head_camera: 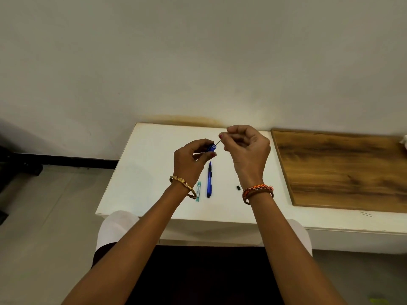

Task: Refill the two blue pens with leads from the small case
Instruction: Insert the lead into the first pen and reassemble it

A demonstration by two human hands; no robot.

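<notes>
My left hand [191, 158] grips a blue pen [211, 148] above the white table [145, 172], its open end turned toward my right hand. Between thumb and forefinger, my right hand [245, 148] pinches a thin dark lead [218, 142] whose lower tip is at the pen's opening. A second blue pen [209, 180] lies flat on the table, black tip pointing away from me. Left of it lies the small teal lead case [198, 191], partly hidden by my left wrist. A small black cap [237, 187] sits by my right wrist.
A brown wooden board [343, 168] covers the table's right part. The wall rises directly behind the table. Grey floor lies to the left, with dark furniture at the far left edge.
</notes>
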